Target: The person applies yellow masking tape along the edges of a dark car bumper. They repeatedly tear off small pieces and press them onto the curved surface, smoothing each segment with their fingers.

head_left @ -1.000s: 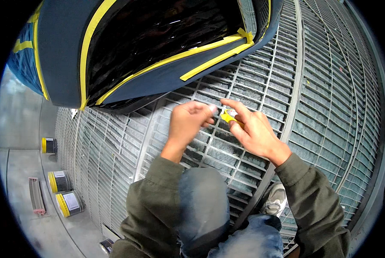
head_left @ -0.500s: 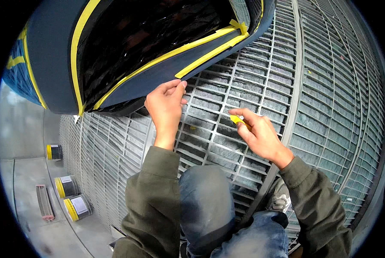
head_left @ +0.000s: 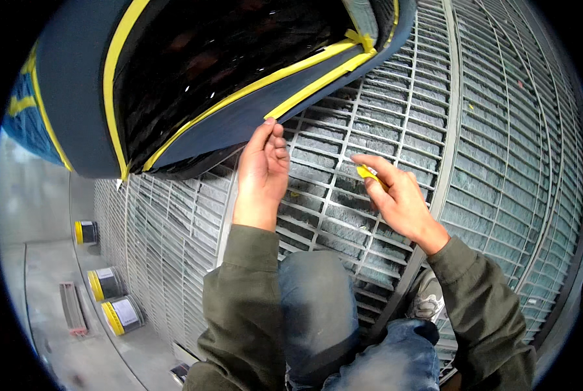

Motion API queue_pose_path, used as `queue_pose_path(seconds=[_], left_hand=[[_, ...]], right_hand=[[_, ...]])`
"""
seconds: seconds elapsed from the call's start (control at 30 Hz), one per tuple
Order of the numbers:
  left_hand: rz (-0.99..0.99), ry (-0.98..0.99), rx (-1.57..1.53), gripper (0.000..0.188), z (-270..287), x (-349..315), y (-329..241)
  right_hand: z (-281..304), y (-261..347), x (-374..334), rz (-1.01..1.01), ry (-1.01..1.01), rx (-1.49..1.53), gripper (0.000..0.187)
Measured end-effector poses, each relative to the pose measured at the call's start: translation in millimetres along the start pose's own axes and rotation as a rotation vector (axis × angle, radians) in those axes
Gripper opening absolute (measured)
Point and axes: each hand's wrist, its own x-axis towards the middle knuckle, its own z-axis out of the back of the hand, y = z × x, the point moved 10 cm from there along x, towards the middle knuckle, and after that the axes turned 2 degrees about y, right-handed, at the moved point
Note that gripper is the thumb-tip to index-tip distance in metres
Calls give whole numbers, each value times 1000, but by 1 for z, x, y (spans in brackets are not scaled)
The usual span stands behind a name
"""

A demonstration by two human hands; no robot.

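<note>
A dark blue car body panel curves across the upper left, its large opening covered with shiny black plastic film. Yellow masking tape runs in a strip along the panel's lower edge. At the near end of that strip is my left hand, thumb and forefinger pinched there, the other fingers curled. To the right, my right hand is apart from the panel, over the grating. It is closed around a small yellow object, mostly hidden by the fingers; its kind cannot be made out.
Metal floor grating spreads beneath me and to the right. Several dark cans with yellow rims, one a near can, stand at the lower left beside a long narrow grey and pinkish piece. My bent knees are below my hands.
My left hand has rolled so that its palm side shows, its fingertips still at the tape's end. My right hand has shifted slightly up and right with the yellow object.
</note>
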Motion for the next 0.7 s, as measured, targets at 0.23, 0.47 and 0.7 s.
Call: queue_pose_path(seconds=[0.23,0.47,0.7], left_hand=[[-8,56,-320,7,-11,4,30],[74,70,-561,8,-17,3,41],[135,125,-760,10,-32,7,50]], right_hand=[[-6,-3,10,-123,-61,245,28],[-24,4,13,-212,-40,222,27],[-30,-1,3,-308,-47,200,24]])
